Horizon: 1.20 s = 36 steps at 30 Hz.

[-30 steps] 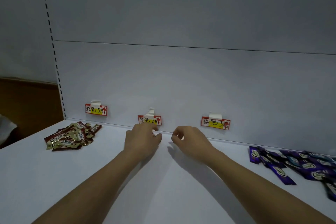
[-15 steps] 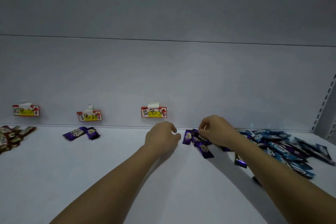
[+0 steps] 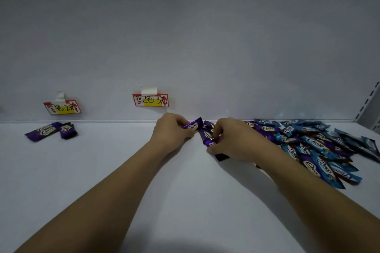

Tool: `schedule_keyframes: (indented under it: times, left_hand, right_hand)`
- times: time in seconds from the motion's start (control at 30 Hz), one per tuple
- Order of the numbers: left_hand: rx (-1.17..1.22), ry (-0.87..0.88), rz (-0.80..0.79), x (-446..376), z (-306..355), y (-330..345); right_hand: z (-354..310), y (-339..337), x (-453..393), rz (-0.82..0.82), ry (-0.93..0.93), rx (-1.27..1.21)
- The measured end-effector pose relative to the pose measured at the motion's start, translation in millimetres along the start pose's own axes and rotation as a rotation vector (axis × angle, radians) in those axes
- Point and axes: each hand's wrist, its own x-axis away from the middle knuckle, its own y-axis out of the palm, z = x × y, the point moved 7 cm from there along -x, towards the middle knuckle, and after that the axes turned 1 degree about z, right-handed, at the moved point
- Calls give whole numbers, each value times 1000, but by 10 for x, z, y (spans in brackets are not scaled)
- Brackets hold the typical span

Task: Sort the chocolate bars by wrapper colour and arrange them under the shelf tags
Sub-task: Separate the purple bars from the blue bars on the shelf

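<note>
Hands: both of mine reach forward onto a white shelf [image 3: 102, 170], meeting near its back edge.
Left hand [image 3: 171, 129]: my fingers curl around one end of a purple bar [image 3: 193, 125], pinching it so the wrapper tilts up off the shelf, its white "Choco" lettering facing me.
Right hand [image 3: 232, 139]: my fingers and thumb curl down onto a few more purple bars [image 3: 206, 134] lying just beside the left hand; I grip them against the shelf, and a dark wrapper end pokes out under my palm.
Mixed pile [image 3: 316, 146]: to the right of my right hand, touching it, a loose heap of blue and purple bars overlaps in all directions and spreads towards the shelf's right end.
Blue tag [image 3: 150, 100]: a red-bordered paper tag with a yellow centre and handwritten characters, taped to the back wall [image 3: 205, 47] just above and left of my left hand.
Purple tag [image 3: 62, 107]: a similar tag, tilted slightly, further left on the same wall.
Sorted purple bars [image 3: 51, 131]: two or three purple bars lie on the shelf directly below that left tag, well apart from my hands.
Upright [image 3: 370, 102]: a slotted metal strip at the far right edge.
</note>
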Motion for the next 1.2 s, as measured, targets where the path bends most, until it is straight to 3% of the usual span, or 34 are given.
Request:
schedule_keyframes:
  times: [0.2, 0.37, 0.47, 0.57, 0.7, 0.97, 1.2]
  left_hand:
    - [198, 97, -78, 118, 155, 98]
    - [-17, 241, -201, 212, 273, 214]
    - [-139, 285, -227, 207, 288, 179]
    - [-193, 255, -202, 144, 252, 26]
    - [-161, 196, -184, 88, 153, -165]
    - [-15, 139, -250, 75, 86, -244]
    - [49, 109, -294, 63, 83, -282]
  right_hand:
    - [329, -159, -99, -4, 98, -209]
    - [546, -336, -148, 190, 133, -384]
    - [476, -282, -171, 211, 76, -464]
    - [336, -145, -170, 157, -1, -448]
    - [224, -2, -150, 118, -69, -239]
    - [221, -105, -113, -33, -76, -261]
    - [243, -179, -153, 132, -54, -442]
